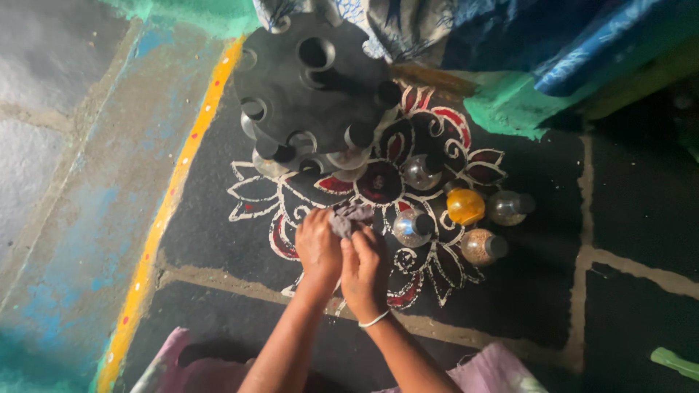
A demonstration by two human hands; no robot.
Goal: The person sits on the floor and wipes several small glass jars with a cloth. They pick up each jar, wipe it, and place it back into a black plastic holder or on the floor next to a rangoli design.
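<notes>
Right at the fingertips sits a small grey cloth (349,217), crumpled into a wad with loose folds showing above the knuckles. Both hands pinch it together: the left hand (318,247) curls its fingers around the cloth's left side, and the right hand (364,263) clenches the lower right part, thumb pressed up against the fabric. What the cloth may be wrapped around cannot be made out. The two hands touch each other, knuckles facing up, wrists bent slightly inward, and both forearms rise from the bottom edge and converge toward the cloth. A thin pale bangle (374,319) circles the right wrist.

The cloth lies just below the centre of a floor painting (437,145), a white-and-red flower pattern on dark stone. Just right of the cloth stands a clear round jar with a dark cap (411,227), tipped on its side on the painting. Further right on the painting lie a yellow jar (466,206), a brownish jar (483,247) and a greyish jar (510,207), with another clear jar (422,172) above them. Over the painting's upper left part stands a round black rack (309,80) with circular holes, several jars still seated around its rim. A yellow painted stripe (171,204) runs along the floor well left of the painting.
</notes>
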